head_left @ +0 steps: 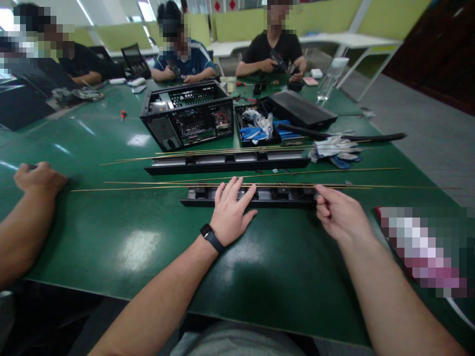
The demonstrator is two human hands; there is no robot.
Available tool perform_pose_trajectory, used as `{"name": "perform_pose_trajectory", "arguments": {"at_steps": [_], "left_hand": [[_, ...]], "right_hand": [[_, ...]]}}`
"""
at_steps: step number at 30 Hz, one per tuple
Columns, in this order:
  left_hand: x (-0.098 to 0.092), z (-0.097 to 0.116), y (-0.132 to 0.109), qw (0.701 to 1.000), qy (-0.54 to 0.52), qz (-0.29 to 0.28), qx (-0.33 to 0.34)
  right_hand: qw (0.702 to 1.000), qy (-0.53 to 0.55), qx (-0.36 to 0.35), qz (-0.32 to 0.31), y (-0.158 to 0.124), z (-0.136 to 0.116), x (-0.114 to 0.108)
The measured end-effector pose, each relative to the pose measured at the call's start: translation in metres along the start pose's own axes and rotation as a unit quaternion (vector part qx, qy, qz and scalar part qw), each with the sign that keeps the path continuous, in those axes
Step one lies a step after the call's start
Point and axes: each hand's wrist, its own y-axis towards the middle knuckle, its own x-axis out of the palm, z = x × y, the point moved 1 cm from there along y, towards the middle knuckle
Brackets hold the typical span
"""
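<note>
A long black rail (289, 201) with dark blocks in its channel lies across the green table. Thin brass-coloured rods (122, 188) run lengthwise over it and stick out past both ends. My left hand (232, 210), with a dark watch on the wrist, rests on the rods and rail with its fingers spread. At the rail's right end my right hand (334, 207) is closed in a pinch; what it holds, if anything, is too small to make out. Behind lies a second black rail (230, 165) with more rods along it.
An open black computer case (189, 116), a box (256, 126) with gloves, a black panel (300, 110), more gloves (336, 148) and a bottle (332, 78) stand farther back. Another person's hand (40, 178) is at the left. Several people sit around the table. A pixelated item (419, 247) lies right.
</note>
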Motion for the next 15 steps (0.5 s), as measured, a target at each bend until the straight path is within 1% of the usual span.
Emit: {"name": "perform_pose_trajectory", "arguments": {"at_steps": [8,15], "left_hand": [[-0.0002,0.0005,0.0004,1.000,-0.001,-0.002,0.001],[0.0004,-0.0007,0.0002,1.000,-0.007,-0.004,-0.006]], "right_hand": [[1.000,-0.008,0.009,0.010,-0.0017,-0.0026,0.0011],[1.000,0.000,0.013,0.004,-0.0001,-0.0009,-0.0004]]}}
